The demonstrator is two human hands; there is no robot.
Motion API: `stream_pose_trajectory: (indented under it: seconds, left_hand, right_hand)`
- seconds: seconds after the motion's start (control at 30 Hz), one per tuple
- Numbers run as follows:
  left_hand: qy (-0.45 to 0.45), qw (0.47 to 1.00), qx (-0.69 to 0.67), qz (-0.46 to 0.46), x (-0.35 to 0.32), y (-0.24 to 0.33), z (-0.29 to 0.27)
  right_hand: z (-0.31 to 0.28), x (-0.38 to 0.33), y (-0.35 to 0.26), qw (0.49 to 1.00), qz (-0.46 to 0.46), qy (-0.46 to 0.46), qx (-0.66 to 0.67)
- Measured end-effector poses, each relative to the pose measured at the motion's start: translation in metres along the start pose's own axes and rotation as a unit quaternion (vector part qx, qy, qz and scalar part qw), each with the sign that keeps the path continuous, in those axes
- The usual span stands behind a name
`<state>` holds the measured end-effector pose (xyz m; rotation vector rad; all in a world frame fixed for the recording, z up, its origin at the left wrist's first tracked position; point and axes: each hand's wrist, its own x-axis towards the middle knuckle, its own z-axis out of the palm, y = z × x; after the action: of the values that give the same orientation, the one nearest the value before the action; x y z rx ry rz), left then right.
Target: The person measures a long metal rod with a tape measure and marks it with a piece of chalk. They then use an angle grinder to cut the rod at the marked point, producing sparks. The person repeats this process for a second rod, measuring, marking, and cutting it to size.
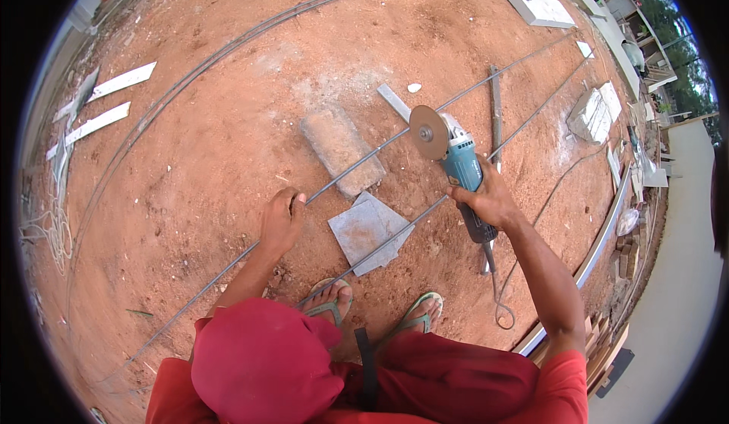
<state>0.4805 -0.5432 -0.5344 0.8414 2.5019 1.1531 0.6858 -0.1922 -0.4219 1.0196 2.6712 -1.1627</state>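
Observation:
My right hand (486,196) is wrapped round the body of a teal and black angle grinder (465,167). Its brown cutting disc (429,133) is at a long thin steel rod (353,167); whether it touches the rod I cannot tell. My left hand (281,220) has its fingers curled round that rod, nearer to me than the disc. A worn concrete block (343,147) lies beneath the rod. A second steel rod (524,124) runs alongside on the right, passing over grey tile pieces (364,230) near my feet.
A grey bar (496,113) lies across under the rods. The grinder's cord (503,302) loops on the dirt at right. Long bent rods (228,44) curve along the far left. White blocks (596,114) and a long metal profile (604,242) lie at right; white strips (95,129) at left.

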Motion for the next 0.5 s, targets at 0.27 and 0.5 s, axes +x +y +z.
stream_pose_trajectory:
  seconds: [0.27,0.5]
  left_hand:
    - [-0.056,0.993,0.079,-0.065,-0.008,-0.004,0.022]
    - [-0.053,0.995,0.067,-0.048,-0.009,-0.015,0.021]
  right_hand:
    - [0.024,0.04,-0.02,0.99,-0.084,-0.06,-0.1]
    - [0.031,0.045,-0.033,0.99,-0.061,-0.074,-0.107]
